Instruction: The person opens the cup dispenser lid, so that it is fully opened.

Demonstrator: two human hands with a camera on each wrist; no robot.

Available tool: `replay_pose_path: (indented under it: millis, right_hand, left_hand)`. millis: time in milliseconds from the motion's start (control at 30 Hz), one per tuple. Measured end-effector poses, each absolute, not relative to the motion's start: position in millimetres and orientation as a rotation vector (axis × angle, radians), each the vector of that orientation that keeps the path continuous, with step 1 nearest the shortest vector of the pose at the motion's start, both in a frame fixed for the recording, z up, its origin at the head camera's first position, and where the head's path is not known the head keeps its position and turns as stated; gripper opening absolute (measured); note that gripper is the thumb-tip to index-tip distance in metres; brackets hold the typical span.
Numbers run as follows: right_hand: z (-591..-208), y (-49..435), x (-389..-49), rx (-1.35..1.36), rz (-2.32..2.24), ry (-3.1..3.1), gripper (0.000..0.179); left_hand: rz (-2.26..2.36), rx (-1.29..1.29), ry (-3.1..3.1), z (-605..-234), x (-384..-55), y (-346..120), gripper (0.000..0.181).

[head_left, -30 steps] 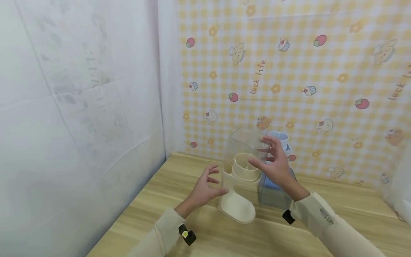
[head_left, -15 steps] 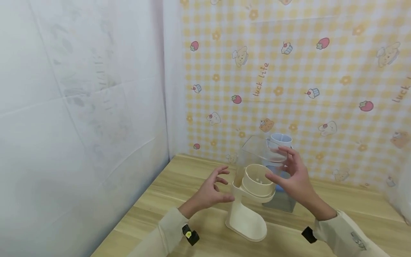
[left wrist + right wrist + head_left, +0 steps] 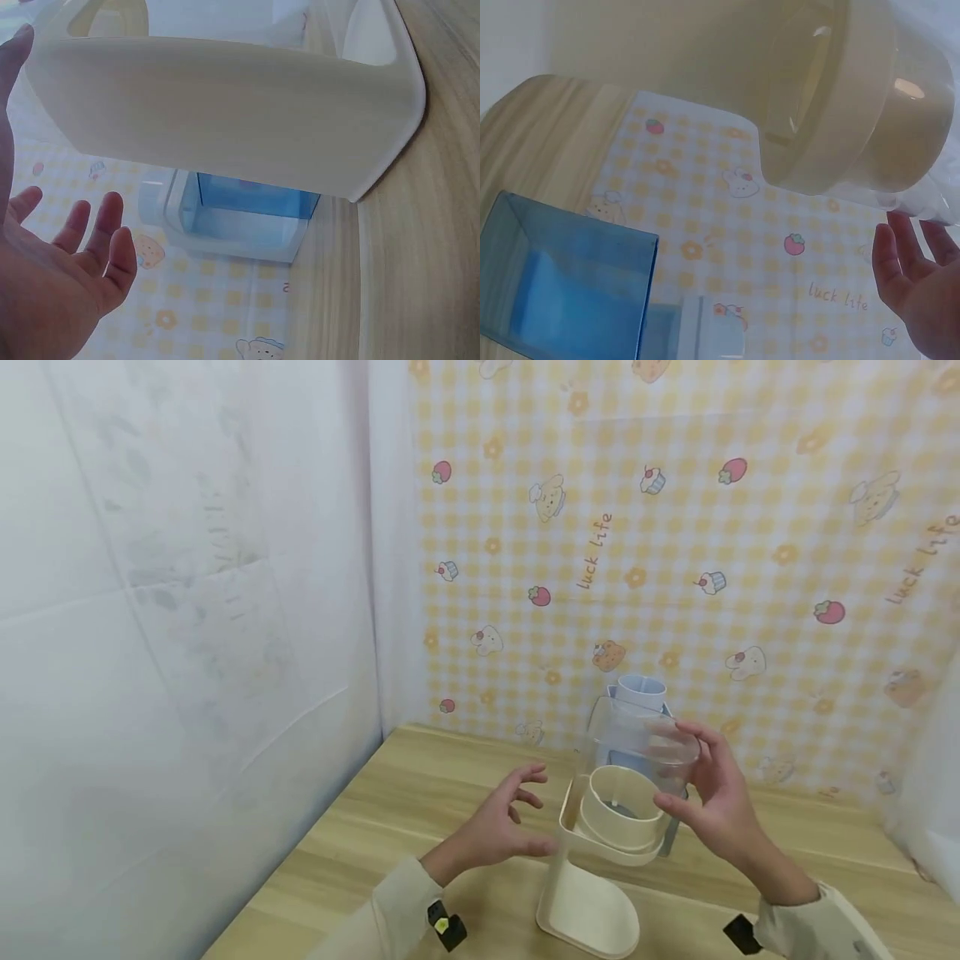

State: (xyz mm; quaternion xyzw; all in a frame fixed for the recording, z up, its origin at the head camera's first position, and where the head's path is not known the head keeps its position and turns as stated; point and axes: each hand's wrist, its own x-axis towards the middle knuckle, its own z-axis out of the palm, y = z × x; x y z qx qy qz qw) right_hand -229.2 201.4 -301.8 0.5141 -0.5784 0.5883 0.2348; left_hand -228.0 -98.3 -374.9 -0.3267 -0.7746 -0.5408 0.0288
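A cream stand (image 3: 592,914) has a flat rounded foot, an upright back and a round collar (image 3: 618,829) near the top. Above the collar rises a clear plastic container (image 3: 633,732). My right hand (image 3: 726,817) holds the container's right side, thumb by the collar; in the right wrist view its fingertips lie along the clear edge. At the stand's left, my left hand (image 3: 497,827) is spread, thumb tip right at the upright's edge. The left wrist view shows its fingers (image 3: 97,232) loosely bent beside the stand's pale side wall (image 3: 225,112), holding nothing.
Behind the stand is a second, pale blue piece with a round cup (image 3: 642,692) on top. The right wrist view shows a see-through blue box (image 3: 577,277). A checked cloth (image 3: 525,510) hangs behind the wooden table (image 3: 420,785), a white curtain (image 3: 187,652) at left.
The stand and clear container have come nearer and to the right, my right hand moving along with them. My left hand has followed slightly to the right, still spread.
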Motion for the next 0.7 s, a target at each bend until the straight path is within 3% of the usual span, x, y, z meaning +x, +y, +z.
replay_pose_path:
  millis: [333,700]
  right_hand:
    - [-304.4,205.9,-225.7,1.433,1.656,-1.561,0.078]
    - [-307.0,198.5,-227.4,1.456,1.704,-1.504,0.075]
  left_hand:
    - [-1.496,-1.059,-2.458,-380.2,-220.7,-86.1,0.104]
    - [-1.478,-1.146,-2.286,-376.7,-226.2,-74.4,0.088]
